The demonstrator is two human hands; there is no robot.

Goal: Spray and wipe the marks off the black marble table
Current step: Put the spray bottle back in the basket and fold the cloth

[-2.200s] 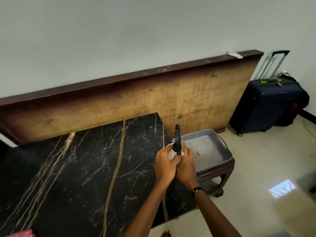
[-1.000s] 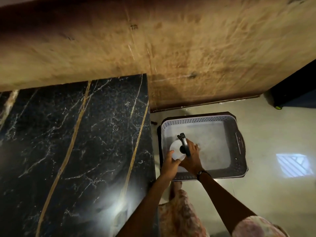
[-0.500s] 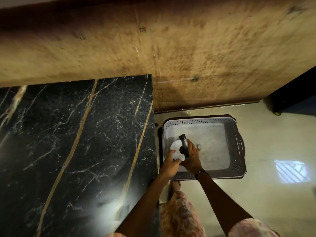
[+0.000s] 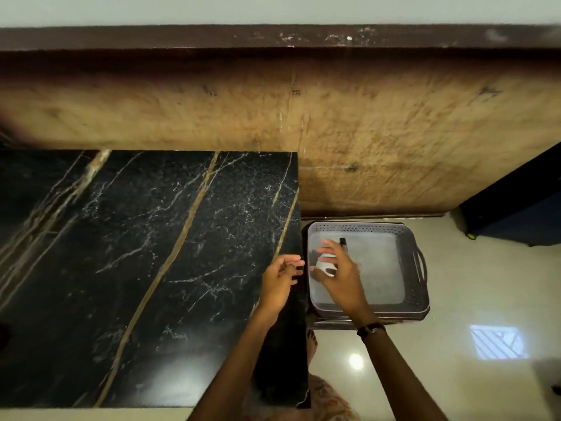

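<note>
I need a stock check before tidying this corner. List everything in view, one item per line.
black marble table with gold veins: one, black, left half of view.
large wooden board: one, tan with dark brown top edge, leaning on the wall behind.
grey perforated plastic tray: one, grey, on a dark stool right of the table.
white spray bottle with black nozzle: one, white and black, in the tray, partly hidden by the right hand.
dark blue case: one, far right, on the floor.
wristwatch: one, black, right wrist.
left hand: open, over the table edge.
right hand: open, over the bottle.
</note>
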